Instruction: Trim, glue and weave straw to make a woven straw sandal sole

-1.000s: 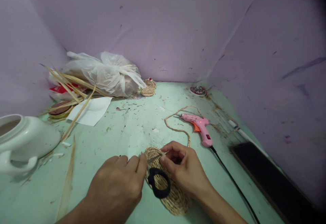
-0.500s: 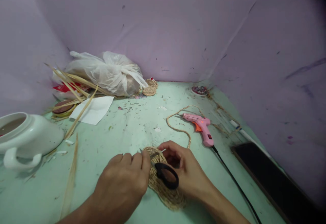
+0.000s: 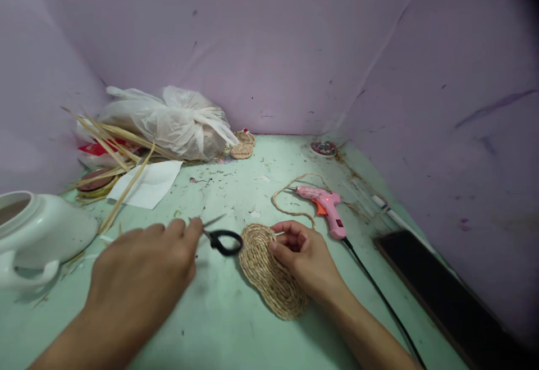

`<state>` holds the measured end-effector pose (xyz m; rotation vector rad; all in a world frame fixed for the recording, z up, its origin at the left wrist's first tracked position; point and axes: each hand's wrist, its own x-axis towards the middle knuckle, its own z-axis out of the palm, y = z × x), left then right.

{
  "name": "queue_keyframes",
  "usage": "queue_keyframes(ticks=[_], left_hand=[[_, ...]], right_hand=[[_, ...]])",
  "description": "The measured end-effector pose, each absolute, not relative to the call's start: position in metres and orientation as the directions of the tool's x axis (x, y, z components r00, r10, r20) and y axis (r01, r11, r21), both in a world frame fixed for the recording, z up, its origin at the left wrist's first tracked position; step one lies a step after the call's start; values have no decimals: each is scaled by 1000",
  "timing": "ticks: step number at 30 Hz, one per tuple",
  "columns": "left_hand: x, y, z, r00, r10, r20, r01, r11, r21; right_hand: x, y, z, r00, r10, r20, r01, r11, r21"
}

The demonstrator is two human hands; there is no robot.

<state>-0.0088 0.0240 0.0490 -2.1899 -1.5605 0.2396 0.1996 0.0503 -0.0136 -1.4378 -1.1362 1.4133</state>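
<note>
A pair of scissors (image 3: 226, 243) with a black handle is gripped in my left hand (image 3: 145, 272), which is closed near the joint and smeared by motion. One handle loop sticks out to the right and a blade tip points up. My right hand (image 3: 309, 257) pinches the upper right edge of a flat sole-shaped mat of coiled, braided straw cord (image 3: 272, 274), thumb on top. The mat lies just right of the scissors, over the table. From behind my right hand a braided cord (image 3: 275, 201) curves toward a pink glue gun (image 3: 322, 201) lying on its side.
A white teapot-like vessel (image 3: 54, 227) stands at the left, with dry leaf strips (image 3: 126, 190) and white paper (image 3: 158, 182) behind it. A tied plastic bag (image 3: 181, 123) rests against the wall. At the right lie the black cable (image 3: 374, 288) and a dark flat device (image 3: 425, 291).
My left hand has moved left, carrying the scissors off the straw mat. The mat now shows more fully, still held by my right hand. The view has shifted slightly.
</note>
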Motion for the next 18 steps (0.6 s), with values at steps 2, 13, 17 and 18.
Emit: queue_keyframes(ticks=[2, 13, 17, 18], left_hand=[[-20, 43, 48, 259, 965, 46, 873, -213, -438], [0, 44, 32, 291, 945, 149, 916, -320, 240], [10, 40, 19, 429, 902, 50, 685, -361, 633], [10, 39, 16, 446, 889, 107, 652, -405, 642]], right_hand=[[199, 49, -12, -54, 960, -275, 33, -274, -961], [191, 31, -3, -58, 986, -153, 201, -139, -970], [191, 21, 5, -200, 979, 37, 317, 101, -943], [192, 20, 7, -211, 973, 95, 333, 163, -929]])
